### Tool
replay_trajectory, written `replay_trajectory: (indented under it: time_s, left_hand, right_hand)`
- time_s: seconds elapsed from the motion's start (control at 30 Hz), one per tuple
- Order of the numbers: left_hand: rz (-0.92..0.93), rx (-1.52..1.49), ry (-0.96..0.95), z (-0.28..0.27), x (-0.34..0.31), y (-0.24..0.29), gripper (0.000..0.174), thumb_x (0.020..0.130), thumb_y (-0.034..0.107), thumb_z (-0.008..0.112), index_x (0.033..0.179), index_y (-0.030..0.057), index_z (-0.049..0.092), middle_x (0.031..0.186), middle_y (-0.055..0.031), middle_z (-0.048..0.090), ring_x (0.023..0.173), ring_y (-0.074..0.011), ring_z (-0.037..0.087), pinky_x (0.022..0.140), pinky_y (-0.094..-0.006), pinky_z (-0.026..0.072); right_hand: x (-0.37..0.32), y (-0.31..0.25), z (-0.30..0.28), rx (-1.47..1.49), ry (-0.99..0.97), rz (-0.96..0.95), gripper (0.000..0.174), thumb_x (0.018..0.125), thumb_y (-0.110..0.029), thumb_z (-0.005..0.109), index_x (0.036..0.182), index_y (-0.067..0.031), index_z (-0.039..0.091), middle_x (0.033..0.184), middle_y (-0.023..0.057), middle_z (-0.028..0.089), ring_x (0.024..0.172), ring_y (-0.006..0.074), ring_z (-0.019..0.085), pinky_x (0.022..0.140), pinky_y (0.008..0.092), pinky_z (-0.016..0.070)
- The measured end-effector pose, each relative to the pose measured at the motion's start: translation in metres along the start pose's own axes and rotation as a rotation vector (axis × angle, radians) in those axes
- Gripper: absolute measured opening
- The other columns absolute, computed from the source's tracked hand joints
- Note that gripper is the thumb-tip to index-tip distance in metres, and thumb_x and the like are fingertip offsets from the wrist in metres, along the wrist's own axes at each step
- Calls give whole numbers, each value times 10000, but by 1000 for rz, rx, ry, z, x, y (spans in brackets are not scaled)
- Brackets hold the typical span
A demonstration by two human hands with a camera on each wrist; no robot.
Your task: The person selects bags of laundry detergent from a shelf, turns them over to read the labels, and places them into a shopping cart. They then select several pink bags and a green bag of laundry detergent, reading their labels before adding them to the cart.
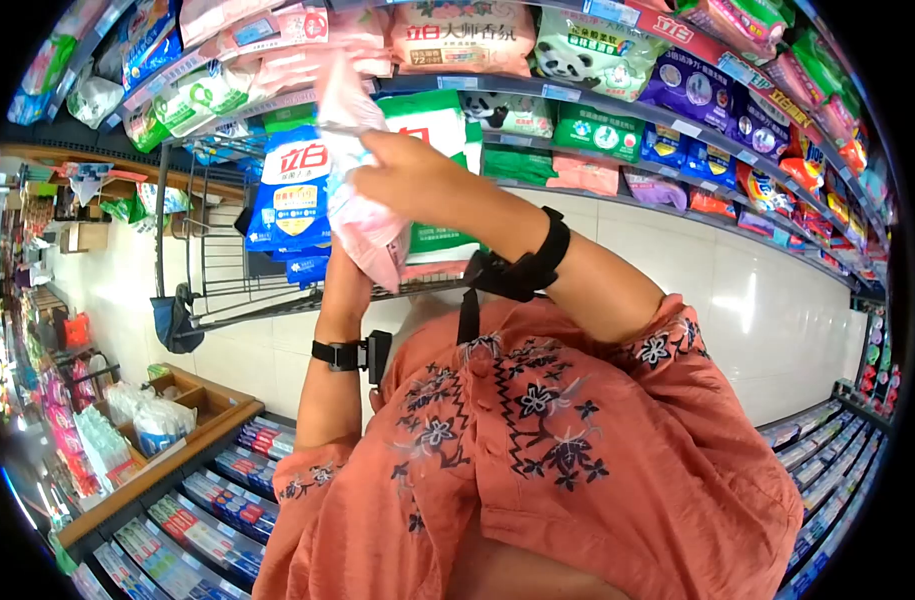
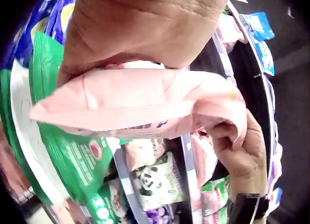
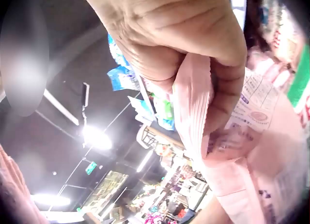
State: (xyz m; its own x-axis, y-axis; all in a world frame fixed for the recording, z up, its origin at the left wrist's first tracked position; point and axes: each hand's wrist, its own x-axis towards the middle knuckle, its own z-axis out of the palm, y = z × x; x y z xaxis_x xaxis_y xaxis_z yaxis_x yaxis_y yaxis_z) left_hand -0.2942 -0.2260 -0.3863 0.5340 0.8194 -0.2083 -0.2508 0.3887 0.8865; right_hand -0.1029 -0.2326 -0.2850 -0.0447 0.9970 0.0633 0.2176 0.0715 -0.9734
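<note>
A pink plastic detergent bag (image 1: 369, 225) is held up in front of the shelf, over the shopping cart. My right hand (image 1: 407, 180) grips its crimped end seal (image 3: 193, 103), the plastic bunched between thumb and curled fingers. From the other side my left hand (image 2: 140, 30) holds the bag's body; in the head view the bag mostly hides this hand. Behind the bag, a blue-and-white detergent bag (image 1: 287, 190) and a green-and-white one (image 1: 439, 150) stand upright in the cart.
The black wire shopping cart (image 1: 212, 265) has a dark pouch (image 1: 177, 320) on its side. Ahead curve shelves of detergent bags, including a panda-printed bag (image 1: 582, 60). Behind me runs a low rack of boxed goods (image 1: 192, 520), with a wooden bin (image 1: 212, 405) at its end.
</note>
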Motion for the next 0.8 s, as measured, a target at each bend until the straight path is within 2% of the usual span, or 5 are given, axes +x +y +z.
replay_trajectory:
  time_s: [0.2,0.43,0.67,0.73,0.8]
  left_hand:
    - [-133,-477,-209,-3,8,-13,554,1057,407,441,1494,75,365,1461,-113,494,1337,-266,494,1121,-453,408]
    - [-348,-572,-250,-53,14,-60,535,1034,380,481,1474,85,407,1450,-113,512,1327,-270,504,1114,-454,417]
    - [-432,-625,-191,-112,5,-104,517,1011,352,520,1453,94,449,1439,-113,530,1318,-273,513,1106,-454,426]
    - [-393,-514,-211,-112,10,-101,512,1004,344,532,1447,97,461,1436,-113,535,1316,-274,515,1104,-455,429]
    - [73,858,-447,-96,13,-75,520,1016,399,475,1455,121,463,1463,-79,526,1358,-249,479,1126,-432,398]
  right_hand:
    - [18,-31,77,-277,1,-73,483,861,-313,624,1182,44,568,961,288,671,936,454,656,845,495,522]
    - [-16,27,134,-335,-351,-121,407,908,-328,598,1110,25,610,887,239,683,852,372,690,763,470,537]
    - [-33,63,86,3,-521,296,352,957,-329,578,1045,7,633,872,186,700,775,300,696,701,371,552]
    - [-39,71,65,329,-507,587,333,982,-329,563,1044,-12,642,874,140,710,766,246,700,686,330,564]
    - [-41,68,38,357,-424,658,315,992,-323,558,1051,-27,647,889,113,709,776,199,699,676,303,570]
